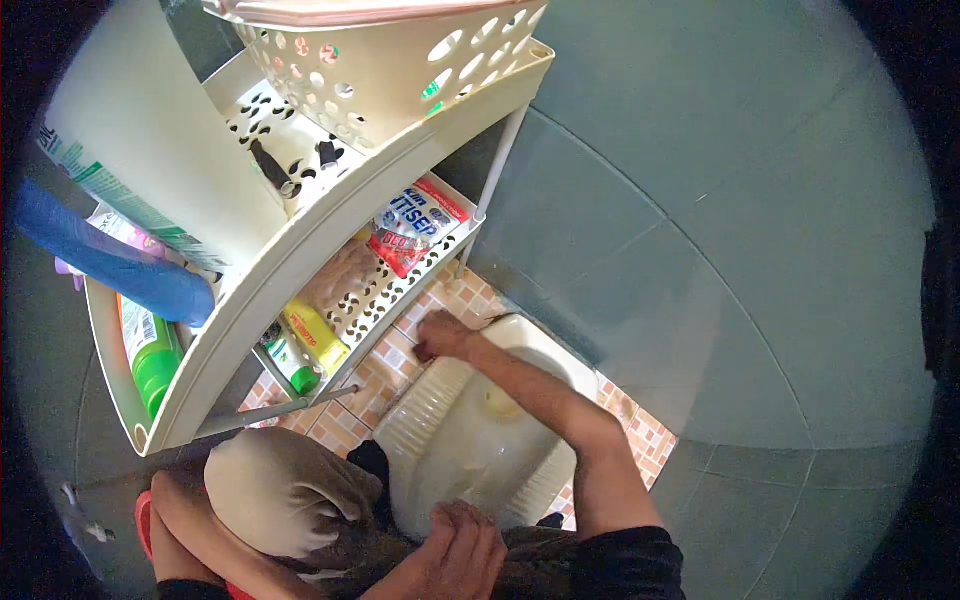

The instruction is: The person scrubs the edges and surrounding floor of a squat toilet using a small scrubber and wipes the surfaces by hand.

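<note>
Below me is a cream squat toilet (455, 455) with ribbed foot rests, set in a tiled floor. My right arm stretches across it from the lower right. Past the toilet's far left edge, my right hand (441, 337) is low over the small orange and white tiles (375, 385), with its fingers curled in. Whatever lies in those fingers, if anything, is hidden. My left hand (460, 550) is near my lap at the toilet's near edge, its fingers bent together with nothing visible in them. My bent knee (275, 490), in grey-brown cloth, rises to the left.
A cream corner shelf (330, 215) stands close at left, above the floor. It carries a perforated basket (390, 85), a large white bottle (150, 130), a blue tube-like object (115, 262), a green bottle (150, 365), a yellow pack (316, 336) and a red-white pouch (415, 225). Dark grey wall (720, 200) stands right.
</note>
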Demonstrator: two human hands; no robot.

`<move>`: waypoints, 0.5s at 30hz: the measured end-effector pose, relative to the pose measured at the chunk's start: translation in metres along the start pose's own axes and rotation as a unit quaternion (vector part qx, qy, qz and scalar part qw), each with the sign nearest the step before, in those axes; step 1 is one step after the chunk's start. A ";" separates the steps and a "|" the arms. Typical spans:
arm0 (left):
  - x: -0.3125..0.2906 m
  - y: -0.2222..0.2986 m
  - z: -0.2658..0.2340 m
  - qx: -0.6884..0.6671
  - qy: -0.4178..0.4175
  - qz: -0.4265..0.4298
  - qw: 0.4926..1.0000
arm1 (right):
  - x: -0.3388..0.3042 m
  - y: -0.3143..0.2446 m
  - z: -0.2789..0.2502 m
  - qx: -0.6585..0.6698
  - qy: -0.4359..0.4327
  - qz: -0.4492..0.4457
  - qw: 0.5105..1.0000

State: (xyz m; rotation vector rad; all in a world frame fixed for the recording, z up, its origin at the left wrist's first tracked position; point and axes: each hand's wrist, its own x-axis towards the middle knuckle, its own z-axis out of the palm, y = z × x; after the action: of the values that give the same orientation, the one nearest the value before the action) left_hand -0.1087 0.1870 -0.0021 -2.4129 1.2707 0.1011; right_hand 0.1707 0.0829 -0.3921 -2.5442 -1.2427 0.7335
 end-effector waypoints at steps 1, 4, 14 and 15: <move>0.000 0.001 0.001 0.003 0.014 -0.011 1.000 | 0.003 -0.001 0.015 -0.035 0.015 -0.061 0.997; 0.006 -0.008 -0.005 -0.081 -0.021 0.024 0.996 | 0.017 -0.007 0.037 -0.062 0.083 -0.135 0.985; 0.010 -0.004 -0.018 -0.130 -0.156 -0.044 0.978 | -0.031 0.093 -0.022 -0.154 -0.010 0.083 0.985; -0.002 -0.010 -0.010 -0.124 -0.111 0.012 0.986 | -0.031 0.092 -0.027 -0.103 -0.003 0.103 0.989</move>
State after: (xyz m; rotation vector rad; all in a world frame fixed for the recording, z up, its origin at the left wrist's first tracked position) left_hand -0.1026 0.1897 0.0103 -2.5045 1.2473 0.5505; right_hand 0.2313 0.0023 -0.3957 -2.8732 -1.1227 0.6854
